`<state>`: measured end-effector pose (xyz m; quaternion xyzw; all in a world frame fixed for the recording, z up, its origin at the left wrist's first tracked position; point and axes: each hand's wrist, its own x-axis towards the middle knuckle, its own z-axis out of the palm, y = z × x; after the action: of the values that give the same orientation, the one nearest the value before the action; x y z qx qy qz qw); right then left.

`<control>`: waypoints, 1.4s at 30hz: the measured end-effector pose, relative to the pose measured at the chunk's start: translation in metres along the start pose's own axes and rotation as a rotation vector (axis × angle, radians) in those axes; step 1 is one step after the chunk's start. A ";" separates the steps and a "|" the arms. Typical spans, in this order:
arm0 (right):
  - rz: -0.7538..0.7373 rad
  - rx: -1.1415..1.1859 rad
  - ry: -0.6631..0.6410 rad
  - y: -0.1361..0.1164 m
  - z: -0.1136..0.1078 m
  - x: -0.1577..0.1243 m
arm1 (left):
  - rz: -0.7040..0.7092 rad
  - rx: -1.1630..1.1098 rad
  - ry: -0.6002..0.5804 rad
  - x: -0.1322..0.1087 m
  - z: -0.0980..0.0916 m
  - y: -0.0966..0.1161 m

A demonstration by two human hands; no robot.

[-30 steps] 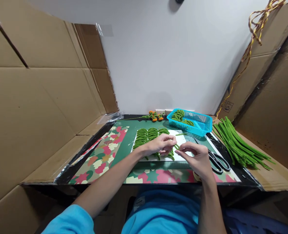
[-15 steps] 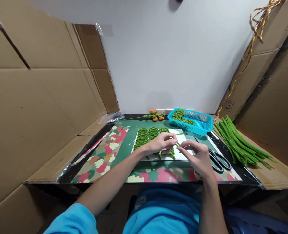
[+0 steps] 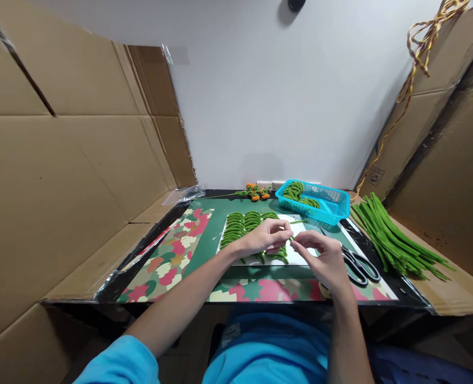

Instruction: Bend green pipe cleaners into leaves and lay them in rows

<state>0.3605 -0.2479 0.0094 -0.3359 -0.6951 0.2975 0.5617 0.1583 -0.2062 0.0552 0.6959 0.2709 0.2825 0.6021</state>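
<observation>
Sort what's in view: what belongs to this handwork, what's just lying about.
Likely in use: green piece between left hand and right hand; curved green pieces; white sheet; long green strips; scissors; blue basket.

Probably just lying about: orange flowers; clear plastic.

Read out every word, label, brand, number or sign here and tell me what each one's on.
No text is readable.
Boxed mark on the right cardboard: too small to read.
White patch on the blue shirt: too blurred to tell if anything is printed.

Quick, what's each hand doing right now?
Left hand: closed, fingertips pinching a small green piece.
Right hand: closed, fingertips pinching the same piece.
</observation>
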 end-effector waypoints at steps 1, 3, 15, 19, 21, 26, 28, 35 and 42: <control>-0.002 -0.002 0.008 0.000 0.000 0.000 | 0.002 0.001 0.002 0.000 0.000 0.000; 0.006 0.009 0.024 -0.001 0.000 0.001 | 0.005 -0.002 0.007 -0.001 0.001 0.001; 0.083 0.041 0.182 0.003 0.001 0.008 | 0.078 -0.034 0.096 0.002 0.002 -0.005; 0.194 0.240 0.227 0.000 0.003 0.010 | 0.052 0.051 0.100 0.000 0.003 -0.003; 0.229 0.320 0.189 0.001 0.004 0.011 | 0.050 0.093 0.103 0.000 0.004 -0.003; 0.248 0.327 0.097 0.008 0.004 0.010 | 0.071 0.135 0.132 0.000 0.002 -0.005; 0.248 0.303 0.075 0.008 0.004 0.010 | 0.064 0.148 0.125 0.000 0.002 -0.005; 0.195 0.123 0.219 0.006 0.013 0.012 | 0.079 0.100 0.153 0.003 0.002 -0.011; 0.256 0.174 0.281 0.012 0.026 0.016 | 0.067 0.068 0.236 0.005 0.001 -0.014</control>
<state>0.3344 -0.2291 0.0038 -0.4100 -0.5332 0.3757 0.6375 0.1617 -0.2013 0.0414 0.6863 0.3259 0.3732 0.5324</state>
